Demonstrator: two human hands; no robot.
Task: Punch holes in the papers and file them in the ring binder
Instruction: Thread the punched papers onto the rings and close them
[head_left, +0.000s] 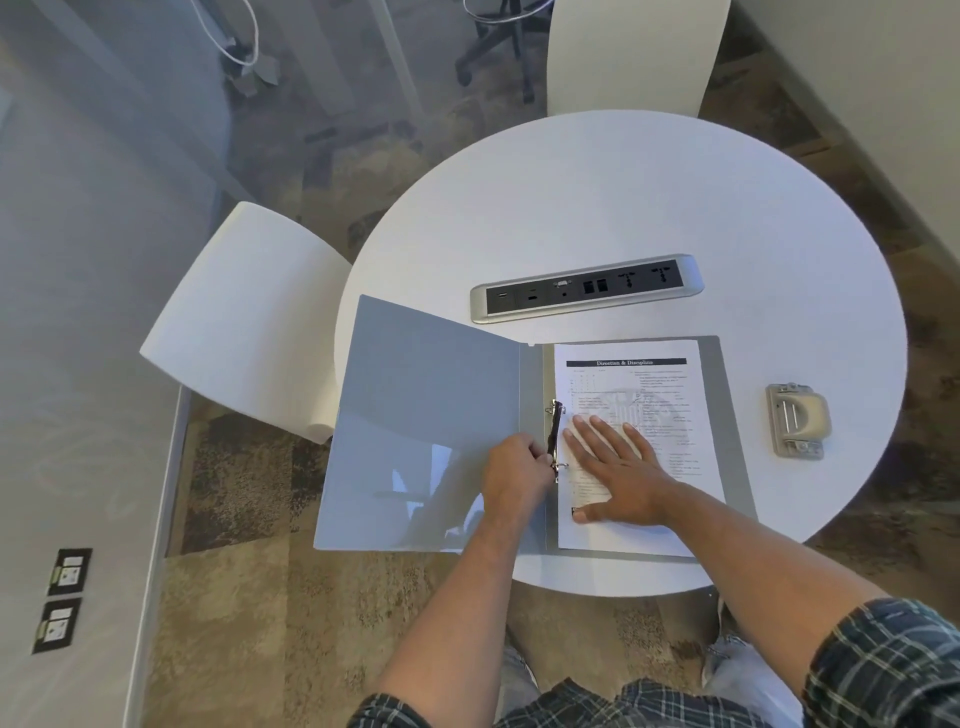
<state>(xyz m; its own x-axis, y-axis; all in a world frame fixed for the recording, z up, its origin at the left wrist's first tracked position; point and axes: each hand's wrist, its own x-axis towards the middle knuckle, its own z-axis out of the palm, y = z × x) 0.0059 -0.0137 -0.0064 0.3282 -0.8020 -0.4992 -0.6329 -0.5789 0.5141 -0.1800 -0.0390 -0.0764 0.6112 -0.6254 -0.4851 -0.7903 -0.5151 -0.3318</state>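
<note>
Filing is the step in hand, and the ring binder (431, 426) is lying open across the worktop's (623, 208) near-left edge, its left cover overhanging that edge toward a white chair (244, 322). Moving rightward, the left hand (514, 470) is curling its fingers (540, 457) around the lower end of the ring mechanism (555, 436) at the spine, seemingly pinching its lever or lower ring; whether the rings are standing parted or closed is too small to tell. Just beside it, the right hand (618, 467) is pressing flat, fingers straight and spread, on the papers (628, 447), which are lying on the binder's right cover with their left margin at the rings.

To do this well, the flat hand should be keeping the sheets square and snug against the rings while the left hand is working the mechanism, so the punched holes are staying lined up. The closing should be firm and even, with the fingertips clear of the meeting ring halves, since a pinch or a torn hole is the likely fault. The stack looks thin and should be seating easily.

Further right, the hole punch (797, 421) is sitting idle near the worktop's right edge, well apart from the binder. A power strip (587, 288) is lying toward the worktop's middle, beyond the binder.
</note>
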